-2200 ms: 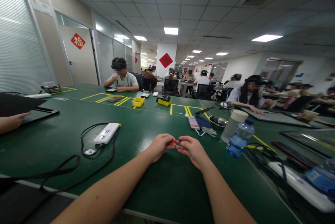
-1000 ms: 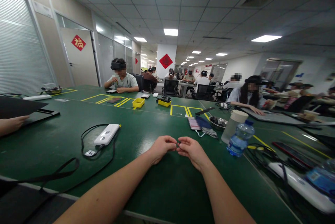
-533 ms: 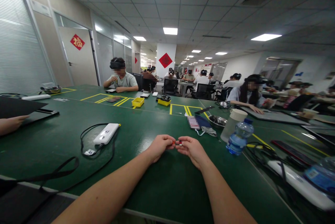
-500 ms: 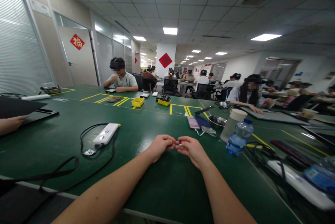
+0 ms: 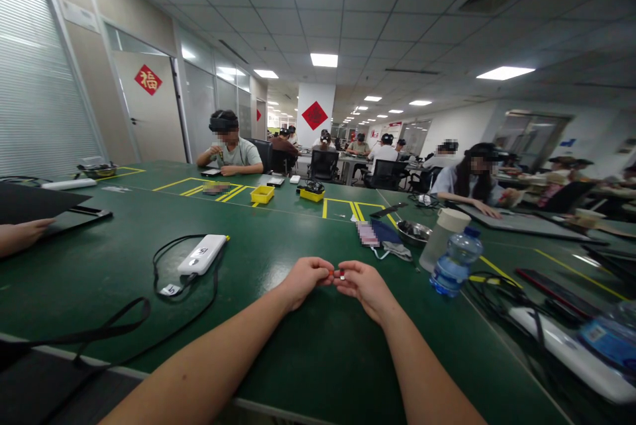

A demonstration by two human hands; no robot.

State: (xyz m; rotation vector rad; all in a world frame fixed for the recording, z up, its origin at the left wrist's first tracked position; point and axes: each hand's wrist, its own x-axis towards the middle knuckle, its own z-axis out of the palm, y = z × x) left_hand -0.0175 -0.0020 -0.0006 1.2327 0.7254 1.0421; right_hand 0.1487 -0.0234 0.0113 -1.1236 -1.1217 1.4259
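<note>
Just above the green table point(image 5: 258, 246), my left hand point(image 5: 309, 279) and my right hand point(image 5: 362, 284) are close together, fingertips nearly meeting. My left thumb and fingers pinch a tiny orange-red piece point(image 5: 331, 273); its kind is too small to make out. Between the thumb and fingers of my right hand is a tiny red-and-white piece point(image 5: 342, 275), also too small to name. Fingers partly cover both pieces. I cannot tell whether the two pieces touch.
A white power bank point(image 5: 203, 255) with a black cable lies to the left. On the right stand a water bottle point(image 5: 454, 263), a pale cup point(image 5: 437, 239) and a metal bowl point(image 5: 414, 232). Yellow trays point(image 5: 262, 195) sit farther back. A person point(image 5: 231, 147) sits across the table.
Both hands keep nearly the same place and hold the same small pieces. The view has shifted very slightly.
</note>
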